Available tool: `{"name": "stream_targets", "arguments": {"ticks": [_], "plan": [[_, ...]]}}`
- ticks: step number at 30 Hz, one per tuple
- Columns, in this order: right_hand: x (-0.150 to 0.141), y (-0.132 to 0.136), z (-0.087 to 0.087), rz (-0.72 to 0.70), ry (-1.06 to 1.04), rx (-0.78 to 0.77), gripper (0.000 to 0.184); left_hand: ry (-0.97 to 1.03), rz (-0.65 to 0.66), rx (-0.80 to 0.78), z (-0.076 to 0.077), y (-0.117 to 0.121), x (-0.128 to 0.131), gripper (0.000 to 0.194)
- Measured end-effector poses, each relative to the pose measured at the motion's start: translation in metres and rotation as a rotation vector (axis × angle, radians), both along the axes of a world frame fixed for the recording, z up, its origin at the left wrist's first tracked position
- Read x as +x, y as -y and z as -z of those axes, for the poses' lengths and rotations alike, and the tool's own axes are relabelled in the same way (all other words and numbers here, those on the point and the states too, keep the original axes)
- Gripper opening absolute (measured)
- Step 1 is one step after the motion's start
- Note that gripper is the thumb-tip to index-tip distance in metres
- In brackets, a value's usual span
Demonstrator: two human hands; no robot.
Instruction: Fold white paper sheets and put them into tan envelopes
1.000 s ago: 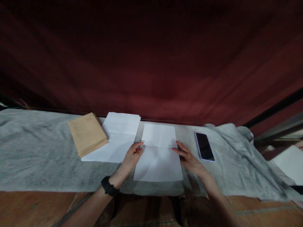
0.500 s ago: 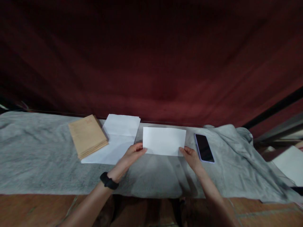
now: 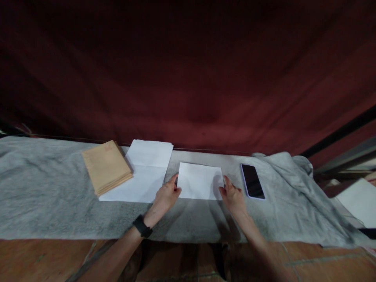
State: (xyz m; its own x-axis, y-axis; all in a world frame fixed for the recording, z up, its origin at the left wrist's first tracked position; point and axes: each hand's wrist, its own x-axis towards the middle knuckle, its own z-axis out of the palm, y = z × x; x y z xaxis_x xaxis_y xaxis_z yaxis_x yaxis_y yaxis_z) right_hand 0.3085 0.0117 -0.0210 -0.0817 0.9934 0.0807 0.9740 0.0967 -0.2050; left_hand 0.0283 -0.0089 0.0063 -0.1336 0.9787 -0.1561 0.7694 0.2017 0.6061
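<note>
A folded sheet of white paper (image 3: 200, 182) lies on the grey cloth in front of me. My left hand (image 3: 167, 194), with a black band (image 3: 142, 226) on its wrist, is at the paper's left edge; thumb and forefinger stand apart. At the right edge is my right hand (image 3: 233, 196), its forefinger stretched out beside the paper and its thumb by the lower right corner. Neither hand visibly pinches the paper. Left of it lie larger white sheets (image 3: 148, 178) with a crease across, partly covered by a stack of brown envelopes (image 3: 107, 164).
A phone with a pale purple case (image 3: 252, 181) lies to the right of my right hand. The grey cloth (image 3: 44, 188) is bunched at its right end. A dark red curtain (image 3: 188, 78) hangs behind. Tiled floor (image 3: 38, 258) shows in front.
The white paper has come down from between my hands onto the cloth and looks smaller. My fingers have opened at its sides, and both hands are slightly lower.
</note>
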Motion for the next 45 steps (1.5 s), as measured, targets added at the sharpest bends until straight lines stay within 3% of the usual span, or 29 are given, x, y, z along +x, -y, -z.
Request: {"name": "stream_targets", "arguments": {"ticks": [4,8,10,13,16,19,24,28,32,45], "plan": [[-0.003,0.003,-0.007,-0.011,0.006,-0.05,0.042,-0.089,0.017,-0.03,-0.003,0.003,0.003,0.063],[-0.004,0.005,-0.016,0.003,0.026,-0.111,0.039,-0.2,0.059,-0.078,-0.007,0.004,0.004,0.051],[-0.003,0.006,-0.02,0.017,0.038,-0.118,0.038,-0.247,0.074,-0.008,-0.007,0.005,0.006,0.042],[-0.002,0.003,-0.023,0.048,0.035,-0.077,0.034,-0.292,0.134,0.217,-0.003,0.005,0.017,0.033],[-0.011,-0.003,-0.023,0.024,-0.098,0.046,0.036,-0.307,0.268,0.41,0.008,0.007,0.037,0.038],[-0.037,-0.008,-0.016,-0.132,-0.37,0.14,0.05,-0.329,0.35,0.463,0.025,0.008,0.059,0.049],[-0.09,-0.008,0.005,-0.24,-0.596,0.007,0.065,-0.4,0.429,0.465,0.052,0.005,0.077,0.059],[-0.104,-0.011,0.012,-0.252,-0.551,-0.038,0.07,-0.434,0.458,0.482,0.06,0.001,0.076,0.064],[-0.1,-0.018,0.01,-0.231,-0.455,-0.035,0.065,-0.469,0.468,0.476,0.057,-0.001,0.076,0.065],[-0.081,-0.021,0.019,-0.233,-0.147,0.119,0.054,-0.442,0.295,0.4,0.044,-0.005,0.055,0.058]]}}
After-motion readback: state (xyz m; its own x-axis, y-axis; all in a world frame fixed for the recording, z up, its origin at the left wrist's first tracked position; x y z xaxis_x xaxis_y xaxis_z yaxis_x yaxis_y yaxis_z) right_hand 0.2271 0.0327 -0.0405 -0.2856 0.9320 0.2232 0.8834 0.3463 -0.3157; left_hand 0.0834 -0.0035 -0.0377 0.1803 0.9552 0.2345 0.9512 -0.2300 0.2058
